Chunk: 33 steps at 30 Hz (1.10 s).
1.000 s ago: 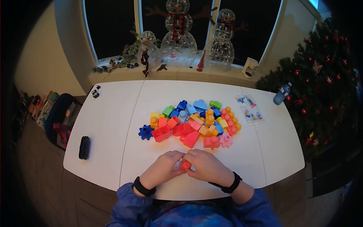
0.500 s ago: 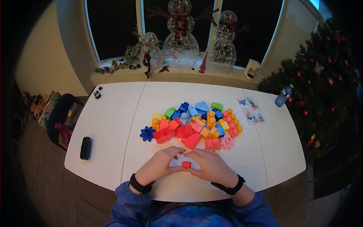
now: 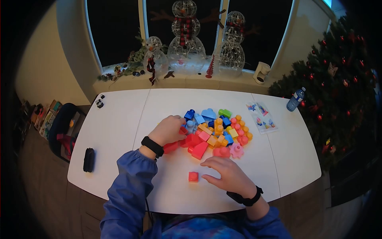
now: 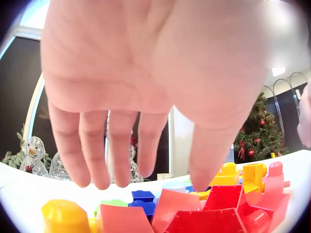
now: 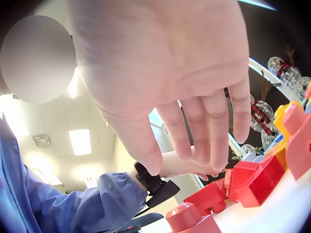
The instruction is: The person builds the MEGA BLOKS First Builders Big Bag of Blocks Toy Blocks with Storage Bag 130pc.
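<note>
As the head view shows it, the small red block [image 3: 193, 177] sits by itself on the bench [image 3: 115, 131], just left of the thumb of the right hand [image 3: 229, 175], with a bare strip between the two. It is nearly a cube, peg upward, so no long axis stands out. The right hand is the nearer one; its thumb and fingers stand wide apart and hold nothing. The left hand [image 3: 169, 129] is farther out, over the left end of the pile of blocks [image 3: 203, 136], fingertips toward a dark blue block [image 3: 190, 114]. Of the containers, a capped bottle [image 3: 295, 99] stands at the far right (its fill is too small to judge), and a black case [image 3: 88, 160] lies at the left, its contents hidden.

In the left wrist view, the left hand's fingers hang long and loose, the thumb well away from them, with nothing gripped. Below are a hollow red block [image 4: 206, 223], its inside not showing, and an orange block [image 4: 65, 213] on the left; blue blocks [image 4: 143, 203] lie beyond.

In the right wrist view, the right hand's fingers droop loosely, nothing between them and the thumb. The small red block shows at the bottom edge, below the thumb and apart from it, while larger red blocks [image 5: 262, 182] lie farther right.
</note>
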Available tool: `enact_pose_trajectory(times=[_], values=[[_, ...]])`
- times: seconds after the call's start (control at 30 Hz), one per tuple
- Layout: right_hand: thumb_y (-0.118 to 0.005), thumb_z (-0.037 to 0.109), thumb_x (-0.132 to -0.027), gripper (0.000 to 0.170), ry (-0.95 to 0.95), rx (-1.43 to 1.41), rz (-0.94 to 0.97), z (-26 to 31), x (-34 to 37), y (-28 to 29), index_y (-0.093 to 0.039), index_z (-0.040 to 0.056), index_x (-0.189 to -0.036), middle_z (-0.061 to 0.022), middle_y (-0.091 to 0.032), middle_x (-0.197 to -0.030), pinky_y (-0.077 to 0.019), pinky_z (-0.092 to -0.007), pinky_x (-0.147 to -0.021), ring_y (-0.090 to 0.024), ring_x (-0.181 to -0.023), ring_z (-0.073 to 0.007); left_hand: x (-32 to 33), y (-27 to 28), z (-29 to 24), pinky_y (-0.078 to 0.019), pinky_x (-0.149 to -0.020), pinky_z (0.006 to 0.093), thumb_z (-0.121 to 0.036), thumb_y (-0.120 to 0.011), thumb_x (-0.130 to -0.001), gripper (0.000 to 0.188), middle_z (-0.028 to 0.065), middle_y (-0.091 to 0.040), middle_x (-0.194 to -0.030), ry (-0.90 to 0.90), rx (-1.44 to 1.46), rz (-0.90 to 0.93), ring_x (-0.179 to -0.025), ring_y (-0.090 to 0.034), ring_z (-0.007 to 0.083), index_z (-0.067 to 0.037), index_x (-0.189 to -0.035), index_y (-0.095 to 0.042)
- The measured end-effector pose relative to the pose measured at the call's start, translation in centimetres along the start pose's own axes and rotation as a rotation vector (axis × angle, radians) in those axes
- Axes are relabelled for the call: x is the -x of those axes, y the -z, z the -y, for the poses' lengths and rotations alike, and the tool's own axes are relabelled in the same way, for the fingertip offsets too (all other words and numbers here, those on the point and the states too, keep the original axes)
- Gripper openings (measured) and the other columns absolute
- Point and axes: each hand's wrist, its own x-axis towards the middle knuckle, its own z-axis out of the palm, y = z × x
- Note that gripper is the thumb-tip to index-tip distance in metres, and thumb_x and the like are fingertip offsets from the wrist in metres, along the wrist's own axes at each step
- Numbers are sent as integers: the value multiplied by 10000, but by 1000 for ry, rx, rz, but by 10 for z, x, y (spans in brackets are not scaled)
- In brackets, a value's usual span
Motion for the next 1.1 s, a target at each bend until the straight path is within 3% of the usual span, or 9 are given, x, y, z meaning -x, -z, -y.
enact_pose_trajectory(times=[0.1, 0.2, 0.3, 0.4, 0.5, 0.6, 0.8, 0.9, 1.1], values=[[-789, 204, -887, 341, -6, -3, 0, 1, 1, 2, -691, 70, -1185, -112, -702, -1150, -534, -417, -912, -676, -1058, -311, -8, -7, 3, -558, -878, 467, -234, -819, -762, 381, 193, -699, -1013, 98, -66, 84, -965, -674, 407, -13, -1049, -701], [-795, 196, -883, 376, 21, 17, -24, 0, 1, 6, -680, 72, -1218, -105, -703, -1152, -532, -410, -904, -682, -1043, -302, -8, 1, -2, -569, -843, 446, -180, -795, -775, 360, 189, -693, -991, 60, -66, 7, -919, -684, 386, 1, -1071, -700], [-808, 170, -875, 455, -29, -7, -76, 4, 0, 11, -643, 67, -1286, -117, -698, -1153, -533, -399, -879, -691, -1022, -289, 10, 31, -31, -580, -852, 397, -96, -767, -779, 358, 179, -678, -1026, 19, 261, -222, -927, -686, 343, 17, -1108, -683], [-813, 149, -883, 509, -129, -126, -218, 9, -5, 10, -601, 58, -1337, -132, -693, -1164, -544, -387, -886, -702, -1022, -272, 42, 44, -72, -585, -923, 351, 4, -752, -799, 377, 144, -641, -1128, 0, 483, -282, -1025, -687, 274, 23, -1161, -649], [-803, 131, -900, 514, -68, -168, -333, 7, -11, 5, -577, 40, -1353, -142, -689, -1177, -556, -375, -906, -709, -1038, -268, 66, 23, -94, -570, -1013, 357, 53, -759, -826, 441, 116, -594, -1217, -44, 777, -257, -1154, -656, 241, 5, -1236, -605], [-797, 123, -909, 481, -67, -224, -293, 1, -9, 2, -588, 35, -1334, -131, -697, -1149, -567, -367, -912, -713, -1049, -262, 82, -3, -100, -553, -1052, 355, 56, -776, -847, 501, 108, -577, -1251, -4, 1031, -194, -1211, -631, 221, -16, -1301, -576], [-826, 106, -869, 339, -88, -177, -238, 4, -2, 17, -674, 40, -1164, -96, -716, -1109, -574, -331, -828, -718, -950, -205, 98, 7, -107, -554, -971, 414, -158, -880, -815, 604, 136, -617, -1278, 16, 632, -48, -1160, -643, 288, -38, -1326, -581], [-824, 72, -831, 304, -130, -88, -49, -2, 2, 20, -677, 32, -1094, -102, -695, -1028, -571, -339, -788, -707, -889, -217, 108, -8, -100, -533, -957, 417, -199, -867, -813, 520, 152, -657, -1208, -25, 468, -14, -1114, -636, 331, -42, -1253, -637], [-763, 102, -805, 218, -38, 41, 138, -12, 0, -7, -661, 27, -983, -138, -619, -960, -553, -434, -784, -656, -907, -343, 107, -27, -95, -528, -897, 402, -152, -843, -811, 290, 111, -702, -1022, -62, 420, 12, -1011, -638, 326, -48, -1045, -707]])
